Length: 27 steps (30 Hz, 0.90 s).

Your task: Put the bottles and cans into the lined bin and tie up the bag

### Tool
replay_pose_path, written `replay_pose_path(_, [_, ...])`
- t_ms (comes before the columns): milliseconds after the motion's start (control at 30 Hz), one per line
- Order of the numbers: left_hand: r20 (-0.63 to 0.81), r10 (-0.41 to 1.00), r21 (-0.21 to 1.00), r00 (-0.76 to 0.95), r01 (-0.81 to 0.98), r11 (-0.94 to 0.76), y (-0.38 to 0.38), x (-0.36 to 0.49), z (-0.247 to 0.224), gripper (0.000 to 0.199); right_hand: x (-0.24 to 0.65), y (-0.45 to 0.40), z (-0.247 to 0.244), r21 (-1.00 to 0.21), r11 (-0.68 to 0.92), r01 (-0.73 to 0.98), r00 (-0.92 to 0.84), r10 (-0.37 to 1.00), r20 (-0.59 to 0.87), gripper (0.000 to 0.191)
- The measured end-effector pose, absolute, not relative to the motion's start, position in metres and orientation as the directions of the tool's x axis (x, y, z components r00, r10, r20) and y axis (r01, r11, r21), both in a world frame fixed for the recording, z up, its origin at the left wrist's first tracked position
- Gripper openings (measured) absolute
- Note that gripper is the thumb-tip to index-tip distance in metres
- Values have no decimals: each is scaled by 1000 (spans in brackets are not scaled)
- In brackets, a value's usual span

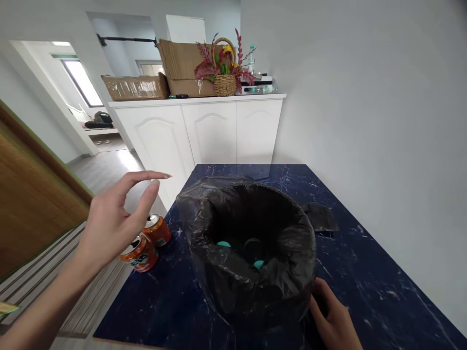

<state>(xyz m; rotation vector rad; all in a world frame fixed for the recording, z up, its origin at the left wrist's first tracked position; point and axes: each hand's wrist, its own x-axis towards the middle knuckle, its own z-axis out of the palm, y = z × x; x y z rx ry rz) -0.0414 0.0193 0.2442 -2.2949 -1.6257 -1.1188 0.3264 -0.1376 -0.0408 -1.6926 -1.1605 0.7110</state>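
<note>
A trash bin lined with a black plastic bag stands on the dark blue marbled table. Deep inside it, pieces with turquoise caps show, probably bottles. My left hand hovers left of the bin, thumb and index finger apart, nothing between them. Below and behind that hand are two orange drink cans, a nearer one and a farther one, both upright. At the bin's lower right side, my right hand holds against the bagged wall with thumb and forefinger; its other fingers are hidden.
Right of the bin lies a small folded black plastic piece. A white cabinet behind the table carries cardboard boxes, a flower basket and bottles. Brown wooden furniture is at left; a grey wall bounds the right.
</note>
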Motion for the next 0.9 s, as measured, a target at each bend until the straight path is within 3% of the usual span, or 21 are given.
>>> replay_pose_path(67, [470, 873, 241, 131, 932, -270, 38, -75, 221, 49, 326, -138, -44, -919, -148, 366, 410, 912, 16, 62])
replay_pose_path(167, [271, 946, 133, 179, 966, -220, 64, -112, 180, 84, 327, -139, -49, -913, -164, 373, 425, 905, 11, 64])
replay_pose_path(233, [165, 969, 63, 185, 978, -198, 74, -124, 157, 97, 328, -138, -52, -904, -174, 390, 435, 900, 14, 64])
replay_pose_path(333, [33, 976, 27, 213, 976, -214, 80, -126, 138, 83, 327, -137, -52, -886, -159, 436, 437, 898, 54, 61])
replay_pose_path(433, [-6, 968, 58, 251, 967, -250, 81, -120, 135, 65, 325, -137, -49, -873, -113, 474, 427, 897, 116, 56])
replay_pose_path(533, [99, 967, 103, 235, 964, -245, 75, -111, 153, 65, 323, -137, -47, -873, -70, 483, 430, 888, 166, 52])
replay_pose_path(633, [440, 889, 177, 127, 958, -225, 51, -98, 195, 73, 322, -137, -45, -874, -35, 484, 423, 884, 199, 49])
replay_pose_path(733, [727, 685, 263, 45, 904, -338, 13, -78, 243, 76, 321, -136, -43, -877, -32, 479, 415, 889, 195, 48])
replay_pose_path(800, [761, 640, 322, 107, 794, -516, -8, -57, 265, 76, 319, -136, -40, -882, -23, 471, 407, 893, 194, 48])
replay_pose_path(900, [705, 623, 265, 339, 689, -674, -23, -16, 271, 69, 316, -136, -35, -893, -15, 450, 399, 898, 186, 48])
